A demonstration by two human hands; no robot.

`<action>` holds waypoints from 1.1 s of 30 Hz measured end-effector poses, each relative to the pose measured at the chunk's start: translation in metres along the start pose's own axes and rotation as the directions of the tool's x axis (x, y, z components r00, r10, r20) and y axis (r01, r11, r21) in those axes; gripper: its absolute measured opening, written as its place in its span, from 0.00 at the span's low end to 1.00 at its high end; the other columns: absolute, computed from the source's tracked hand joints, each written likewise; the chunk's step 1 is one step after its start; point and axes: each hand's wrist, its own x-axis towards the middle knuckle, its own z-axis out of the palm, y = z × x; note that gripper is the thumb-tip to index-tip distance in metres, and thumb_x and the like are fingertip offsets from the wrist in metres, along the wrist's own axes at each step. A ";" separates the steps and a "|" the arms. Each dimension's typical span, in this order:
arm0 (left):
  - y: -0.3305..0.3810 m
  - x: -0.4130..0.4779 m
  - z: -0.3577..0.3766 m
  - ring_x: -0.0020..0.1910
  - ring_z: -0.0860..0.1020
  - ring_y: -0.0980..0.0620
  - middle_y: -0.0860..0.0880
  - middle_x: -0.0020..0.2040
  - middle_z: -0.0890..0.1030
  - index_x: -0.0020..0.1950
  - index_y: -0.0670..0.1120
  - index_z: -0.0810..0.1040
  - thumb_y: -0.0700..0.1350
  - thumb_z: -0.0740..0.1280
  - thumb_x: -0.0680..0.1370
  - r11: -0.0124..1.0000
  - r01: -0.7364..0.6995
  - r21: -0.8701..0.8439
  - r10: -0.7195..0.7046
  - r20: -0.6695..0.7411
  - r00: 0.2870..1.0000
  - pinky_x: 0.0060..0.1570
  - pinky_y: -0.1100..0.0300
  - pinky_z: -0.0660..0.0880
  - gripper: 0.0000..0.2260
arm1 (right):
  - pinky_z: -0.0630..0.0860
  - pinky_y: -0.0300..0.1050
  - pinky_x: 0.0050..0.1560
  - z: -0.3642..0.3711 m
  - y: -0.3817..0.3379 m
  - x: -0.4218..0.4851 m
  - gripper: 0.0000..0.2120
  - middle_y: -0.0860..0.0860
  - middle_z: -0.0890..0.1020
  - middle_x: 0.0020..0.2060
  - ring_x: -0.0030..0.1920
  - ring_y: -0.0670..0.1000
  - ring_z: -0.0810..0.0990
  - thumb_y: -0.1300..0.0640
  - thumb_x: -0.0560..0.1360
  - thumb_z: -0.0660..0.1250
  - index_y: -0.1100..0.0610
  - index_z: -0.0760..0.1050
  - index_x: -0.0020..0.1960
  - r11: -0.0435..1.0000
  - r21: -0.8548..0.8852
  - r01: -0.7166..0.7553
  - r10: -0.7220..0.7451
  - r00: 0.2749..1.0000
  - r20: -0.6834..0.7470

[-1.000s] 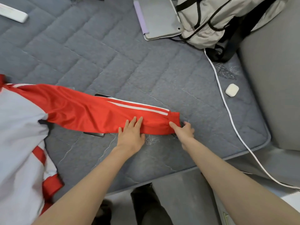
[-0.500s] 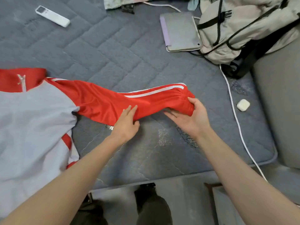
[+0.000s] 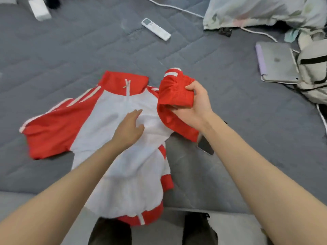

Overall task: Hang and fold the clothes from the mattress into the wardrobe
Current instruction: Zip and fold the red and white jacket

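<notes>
A red and white track jacket (image 3: 123, 167) lies face up on the grey quilted mattress (image 3: 70, 50), collar away from me and hem hanging over the near edge. Its left sleeve (image 3: 53, 124) is spread flat to the left. My right hand (image 3: 193, 106) grips the bunched cuff end of the right sleeve (image 3: 173, 89), lifted above the jacket's right shoulder. My left hand (image 3: 130, 128) rests flat on the white chest panel, fingers apart, holding nothing.
A white remote (image 3: 156, 29) lies beyond the jacket. A grey tablet (image 3: 276, 64) and a pale backpack (image 3: 313, 68) sit at the right, bedding (image 3: 256, 11) and a white cable (image 3: 177, 8) at the back. A dark phone (image 3: 206, 145) lies under my right forearm.
My right hand has carried the red sleeve end from the mattress up and left toward the jacket body. My left hand moved off the sleeve onto the white chest. The view shifted left.
</notes>
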 end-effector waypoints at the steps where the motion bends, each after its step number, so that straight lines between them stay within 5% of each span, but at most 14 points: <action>1: -0.020 0.000 -0.017 0.76 0.59 0.50 0.48 0.77 0.62 0.77 0.46 0.61 0.40 0.61 0.80 1.000 0.017 -0.016 -0.018 -0.013 1.000 0.71 0.59 0.55 0.25 | 0.72 0.43 0.54 0.020 0.020 0.015 0.13 0.54 0.80 0.34 0.35 0.50 0.78 0.58 0.73 0.53 0.61 0.73 0.49 1.000 -0.010 -0.029 0.029 1.000 0.000; 3: -0.050 0.001 -0.039 0.75 0.61 0.50 0.48 0.76 0.63 0.76 0.46 0.61 0.40 0.61 0.79 0.999 0.028 -0.044 -0.029 -0.018 0.999 0.70 0.61 0.56 0.25 | 0.72 0.38 0.35 0.047 0.048 0.038 0.07 0.48 0.75 0.24 0.23 0.45 0.73 0.60 0.73 0.53 0.59 0.70 0.44 0.997 -0.026 -0.068 0.069 0.997 0.023; 5: -0.086 0.002 -0.062 0.74 0.62 0.50 0.48 0.76 0.63 0.76 0.45 0.62 0.39 0.61 0.79 0.997 0.027 -0.068 -0.028 -0.005 1.000 0.69 0.63 0.56 0.26 | 0.71 0.37 0.29 0.076 0.083 0.061 0.09 0.47 0.75 0.22 0.21 0.44 0.72 0.60 0.76 0.52 0.58 0.69 0.41 0.992 -0.092 -0.082 0.087 0.995 0.045; 10: -0.156 0.008 -0.094 0.72 0.65 0.48 0.47 0.75 0.65 0.76 0.46 0.62 0.39 0.61 0.80 0.990 0.080 -0.116 -0.080 0.006 0.997 0.69 0.59 0.61 0.25 | 0.69 0.38 0.48 0.104 0.154 0.104 0.08 0.47 0.80 0.44 0.45 0.45 0.78 0.51 0.80 0.59 0.52 0.74 0.48 0.802 -0.587 -0.106 0.082 0.994 -0.068; 13: -0.178 0.012 -0.098 0.72 0.66 0.47 0.46 0.74 0.67 0.76 0.44 0.62 0.38 0.61 0.79 0.981 0.094 -0.168 -0.094 0.007 0.996 0.70 0.55 0.62 0.25 | 0.67 0.45 0.61 0.090 0.173 0.111 0.11 0.48 0.80 0.60 0.59 0.50 0.77 0.50 0.79 0.63 0.52 0.75 0.59 0.670 -0.719 -0.184 0.054 0.978 -0.200; 19: -0.183 0.032 -0.086 0.76 0.57 0.47 0.43 0.77 0.59 0.77 0.45 0.59 0.39 0.62 0.80 0.978 0.081 -0.190 -0.089 -0.033 0.995 0.73 0.56 0.56 0.26 | 0.73 0.37 0.48 0.068 0.181 0.109 0.04 0.49 0.81 0.50 0.50 0.47 0.78 0.60 0.77 0.65 0.52 0.77 0.49 0.554 -0.826 -0.099 -0.169 0.959 -0.228; 21: -0.181 0.041 -0.079 0.77 0.54 0.45 0.41 0.78 0.53 0.77 0.49 0.61 0.41 0.62 0.80 0.979 0.110 -0.171 -0.120 -0.048 0.992 0.73 0.55 0.54 0.25 | 0.72 0.36 0.50 0.056 0.181 0.110 0.08 0.49 0.80 0.48 0.49 0.47 0.77 0.65 0.75 0.64 0.55 0.77 0.50 0.426 -0.904 -0.013 -0.285 0.947 -0.148; 23: -0.178 0.055 -0.072 0.77 0.53 0.44 0.40 0.78 0.54 0.75 0.51 0.65 0.44 0.62 0.80 0.976 0.136 -0.171 -0.148 -0.055 0.988 0.73 0.52 0.54 0.22 | 0.69 0.35 0.53 0.043 0.179 0.110 0.12 0.48 0.81 0.51 0.52 0.48 0.77 0.67 0.73 0.63 0.56 0.77 0.54 0.180 -0.982 0.063 -0.344 0.939 -0.003; 26: -0.175 0.080 -0.064 0.73 0.63 0.46 0.43 0.70 0.71 0.67 0.49 0.75 0.47 0.64 0.79 0.954 0.195 -0.226 -0.231 -0.148 0.962 0.72 0.53 0.56 0.16 | 0.66 0.41 0.62 0.024 0.174 0.116 0.19 0.51 0.78 0.61 0.62 0.54 0.73 0.66 0.72 0.64 0.55 0.76 0.61 -0.128 -0.983 0.134 -0.311 0.935 0.168; 29: -0.175 0.095 -0.061 0.63 0.74 0.48 0.47 0.59 0.80 0.58 0.45 0.81 0.43 0.69 0.77 0.905 0.219 -0.366 -0.311 -0.216 0.926 0.67 0.54 0.66 0.10 | 0.53 0.50 0.75 0.013 0.171 0.122 0.26 0.54 0.65 0.74 0.75 0.56 0.58 0.62 0.74 0.65 0.52 0.69 0.71 -0.304 -0.938 0.163 -0.232 0.943 0.239; 33: -0.174 0.092 -0.061 0.60 0.75 0.47 0.48 0.58 0.81 0.56 0.43 0.80 0.38 0.69 0.76 0.922 0.162 -0.352 -0.265 -0.270 0.926 0.64 0.55 0.68 0.09 | 0.42 0.60 0.75 0.006 0.172 0.126 0.31 0.51 0.49 0.79 0.78 0.56 0.42 0.52 0.78 0.61 0.41 0.52 0.77 -0.486 -0.865 0.123 -0.126 0.970 0.209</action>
